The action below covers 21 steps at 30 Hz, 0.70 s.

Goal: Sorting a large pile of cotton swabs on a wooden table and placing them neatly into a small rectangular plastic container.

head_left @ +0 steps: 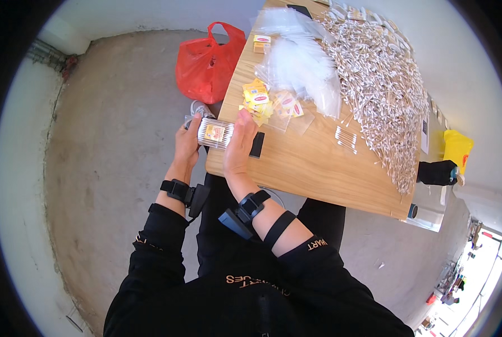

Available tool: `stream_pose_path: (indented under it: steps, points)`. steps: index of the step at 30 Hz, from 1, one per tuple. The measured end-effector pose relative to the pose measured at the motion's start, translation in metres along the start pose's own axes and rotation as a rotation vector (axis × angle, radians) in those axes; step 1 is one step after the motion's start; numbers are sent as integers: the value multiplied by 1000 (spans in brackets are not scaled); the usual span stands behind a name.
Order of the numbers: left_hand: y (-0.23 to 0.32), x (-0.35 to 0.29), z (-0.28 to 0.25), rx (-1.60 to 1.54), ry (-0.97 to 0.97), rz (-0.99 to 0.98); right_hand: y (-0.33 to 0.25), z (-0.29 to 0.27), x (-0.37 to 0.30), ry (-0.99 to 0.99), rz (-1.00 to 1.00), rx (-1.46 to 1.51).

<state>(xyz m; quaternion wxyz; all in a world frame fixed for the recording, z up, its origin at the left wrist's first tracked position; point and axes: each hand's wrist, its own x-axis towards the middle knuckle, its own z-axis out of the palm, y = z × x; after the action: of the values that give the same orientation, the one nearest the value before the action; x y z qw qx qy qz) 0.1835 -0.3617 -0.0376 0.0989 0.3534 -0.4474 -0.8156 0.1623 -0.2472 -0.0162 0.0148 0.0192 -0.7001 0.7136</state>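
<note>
Bare concrete floor, wooden counter (pixel 296 163) jutting in from upper right; both hands meet at its near-left corner on a clear packet of cotton swabs (pixel 215 133) with a small yellow-red label; packet's long axis runs left-right between the palms; left hand (pixel 187 147) curled round its left end, off the counter edge; right hand (pixel 241 147) flat-fingered against its right end, over the corner; black slab (pixel 257 144) just beside right hand; further in, yellow label cards (pixel 256 96) with red ovals, some in clear sleeves; empty clear bags (pixel 304 67) mid-counter; big heap of loose swabs (pixel 377 84) along far-right edge; red plastic bag (pixel 209 62) on floor off left edge.
</note>
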Motion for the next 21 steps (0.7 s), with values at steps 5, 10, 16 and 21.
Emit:
stream_pose_path:
  steps: [5,10,16,21]
  points:
    - [-5,4,0,88,32,66,-3,5,-1,-10,-42,-73]
    - [-1,0,3,211,75,134,-2,9,-2,-81,-128,-213]
    - [7,-19,-14,254,168,-18,2,-3,3,-145,-61,-83]
    - [1,-40,-30,-44,225,-2,-5,-5,3,-147,2,8]
